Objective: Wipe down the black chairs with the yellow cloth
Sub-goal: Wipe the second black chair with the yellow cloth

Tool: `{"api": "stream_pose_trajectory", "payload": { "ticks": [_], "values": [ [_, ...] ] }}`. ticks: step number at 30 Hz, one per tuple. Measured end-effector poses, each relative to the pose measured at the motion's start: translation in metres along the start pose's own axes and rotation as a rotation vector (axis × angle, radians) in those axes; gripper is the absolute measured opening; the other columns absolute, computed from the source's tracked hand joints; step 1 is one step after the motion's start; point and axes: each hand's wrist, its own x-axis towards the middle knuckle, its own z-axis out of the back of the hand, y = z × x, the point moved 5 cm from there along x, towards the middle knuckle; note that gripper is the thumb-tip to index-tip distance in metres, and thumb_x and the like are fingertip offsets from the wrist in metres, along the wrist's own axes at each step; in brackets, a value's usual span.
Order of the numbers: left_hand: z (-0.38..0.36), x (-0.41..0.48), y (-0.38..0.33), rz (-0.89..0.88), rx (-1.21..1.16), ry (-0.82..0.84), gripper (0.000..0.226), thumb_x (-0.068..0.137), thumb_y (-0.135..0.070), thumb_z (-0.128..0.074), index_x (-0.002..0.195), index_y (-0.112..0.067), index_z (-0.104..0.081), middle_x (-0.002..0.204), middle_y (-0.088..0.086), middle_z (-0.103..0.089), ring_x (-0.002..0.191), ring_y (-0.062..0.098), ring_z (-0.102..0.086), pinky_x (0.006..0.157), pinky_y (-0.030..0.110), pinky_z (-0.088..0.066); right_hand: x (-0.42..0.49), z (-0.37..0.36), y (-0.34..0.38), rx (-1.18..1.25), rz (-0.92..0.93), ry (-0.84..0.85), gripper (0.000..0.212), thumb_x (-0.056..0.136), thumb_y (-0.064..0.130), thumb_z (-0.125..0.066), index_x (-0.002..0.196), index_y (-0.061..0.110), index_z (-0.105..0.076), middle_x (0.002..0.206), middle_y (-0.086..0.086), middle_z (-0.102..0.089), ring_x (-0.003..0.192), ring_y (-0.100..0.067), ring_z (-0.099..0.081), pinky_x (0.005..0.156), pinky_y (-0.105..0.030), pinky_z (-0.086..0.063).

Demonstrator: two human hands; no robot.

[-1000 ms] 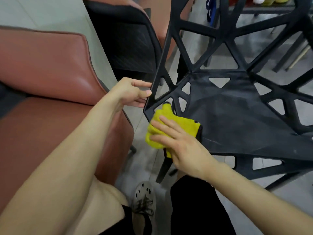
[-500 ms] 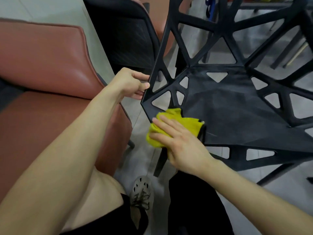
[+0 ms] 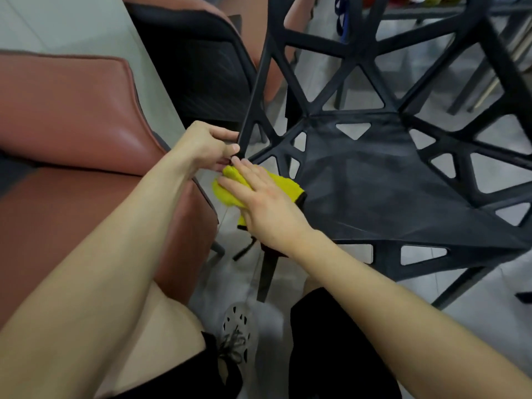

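A person's right hand point(image 3: 269, 204) presses a yellow cloth point(image 3: 227, 194) against the front-left corner of a black chair point(image 3: 374, 191), fingers point(image 3: 244, 175) straight and slightly spread, palm flat on the fabric; the cloth lies bunched under the hand, with its yellow edge showing to the left of the fingers and past the thumb side toward the seat, and a dark-trimmed corner hanging over the rim; half a second earlier the cloth sat lower on that corner with a clear gap up to the other hand, and it has since slid up the slanted side bar, so that the right fingertips now lie just beside the left hand point(image 3: 207, 145); the left hand grips the chair's left frame bar much as it did before, its fingers point(image 3: 226, 136) and thumb curled round the bar's edge; the seat's triangular cut-outs and open lattice back fill the right of the view, a little larger and nearer than in the earlier frames; a red-brown padded chair point(image 3: 72, 116) stands close at the left, touching the left forearm's side of the scene, and a dark mesh chair point(image 3: 195, 70) stands behind the left hand; below, between the person's black shorts point(image 3: 331, 355), a pale perforated shoe point(image 3: 239, 321) rests on the grey tiled floor point(image 3: 475, 312).
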Motion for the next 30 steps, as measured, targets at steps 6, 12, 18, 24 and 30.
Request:
{"api": "stream_pose_trajectory", "payload": {
  "ticks": [6, 12, 18, 24, 30],
  "values": [
    [0.002, 0.001, 0.005, 0.014, -0.049, 0.049, 0.028, 0.101, -0.005, -0.074, 0.122, -0.023, -0.077, 0.078, -0.002, -0.081, 0.065, 0.008, -0.077, 0.057, 0.024, -0.061, -0.105, 0.002, -0.036, -0.096, 0.043, 0.094, 0.079, 0.076, 0.008, -0.055, 0.15, 0.036, -0.056, 0.173, -0.005, -0.026, 0.163, -0.023, -0.015, 0.132, -0.045, -0.013],
    [0.001, -0.005, -0.007, 0.004, 0.044, 0.016, 0.031, 0.101, -0.003, -0.073, 0.129, -0.017, -0.075, 0.079, 0.001, -0.079, 0.059, 0.006, -0.073, 0.055, 0.023, -0.061, 0.011, 0.038, -0.102, 0.035, -0.316, -0.065, 0.061, 0.095, 0.001, -0.059, 0.151, 0.026, -0.054, 0.161, -0.006, -0.042, 0.149, -0.032, -0.038, 0.114, -0.046, -0.042],
    [0.004, 0.002, -0.017, 0.012, 0.233, 0.037, 0.037, 0.098, -0.003, -0.077, 0.133, -0.016, -0.074, 0.099, 0.016, -0.078, 0.079, 0.028, -0.078, 0.074, 0.045, -0.068, -0.025, 0.026, -0.108, 0.028, -0.206, 0.1, 0.069, 0.092, 0.001, -0.054, 0.156, 0.028, -0.048, 0.17, -0.005, -0.032, 0.157, -0.026, -0.027, 0.127, -0.042, -0.027],
    [0.002, 0.014, -0.034, 0.081, 0.488, 0.156, 0.052, 0.1, -0.007, -0.077, 0.149, -0.018, -0.062, 0.091, 0.015, -0.081, 0.072, 0.026, -0.082, 0.073, 0.046, -0.069, -0.017, 0.067, -0.11, 0.081, -0.203, 0.023, 0.065, 0.087, 0.002, -0.064, 0.144, 0.033, -0.062, 0.149, 0.003, -0.059, 0.135, -0.026, -0.057, 0.109, -0.042, -0.05],
    [0.002, 0.023, -0.039, 0.267, 0.483, 0.359, 0.033, 0.103, 0.002, -0.069, 0.133, -0.007, -0.057, 0.101, 0.028, -0.076, 0.081, 0.04, -0.081, 0.072, 0.048, -0.066, 0.044, 0.035, -0.099, 0.094, -0.165, 0.052, 0.063, 0.093, -0.005, -0.059, 0.147, 0.029, -0.061, 0.171, 0.004, -0.032, 0.15, -0.028, -0.043, 0.117, -0.047, -0.04]
  ]
}}
